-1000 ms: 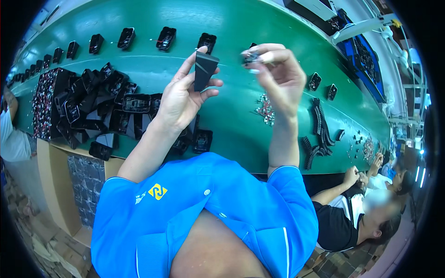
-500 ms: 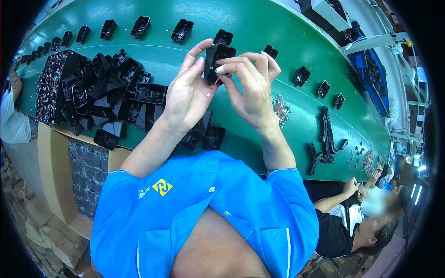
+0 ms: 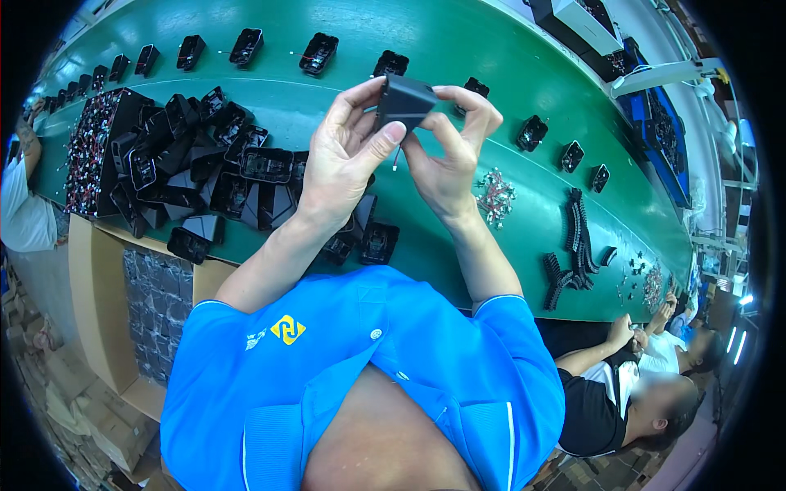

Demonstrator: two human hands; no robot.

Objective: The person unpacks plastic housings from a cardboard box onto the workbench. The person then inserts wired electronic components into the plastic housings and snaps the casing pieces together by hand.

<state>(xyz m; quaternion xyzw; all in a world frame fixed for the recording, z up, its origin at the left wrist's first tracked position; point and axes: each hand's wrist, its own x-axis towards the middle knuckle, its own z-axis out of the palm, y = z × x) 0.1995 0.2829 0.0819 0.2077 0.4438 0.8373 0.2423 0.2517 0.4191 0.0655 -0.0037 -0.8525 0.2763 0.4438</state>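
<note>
A black plastic housing is held up over the table, its smooth slanted outer side now facing me. My left hand grips it from the left, thumb on its lower edge and fingers behind. At its right edge, the curled fingers of my right hand also close on it; their tips are partly hidden. A thin wire with a small white connector dangles below the housing between my hands. The inside of the housing is turned out of sight. Just beyond it on the green table lies another open black housing.
A pile of black housings covers the table's left, beside a box of wired parts. Several housings stand in a row along the far side. Small wired parts and black strips lie right. Co-workers sit at both ends; an open carton stands lower left.
The housing has been turned over, from its open inside showing to its smooth outer side. Both hands have shifted slightly right, and the right fingers have moved from inside it to its edge.
</note>
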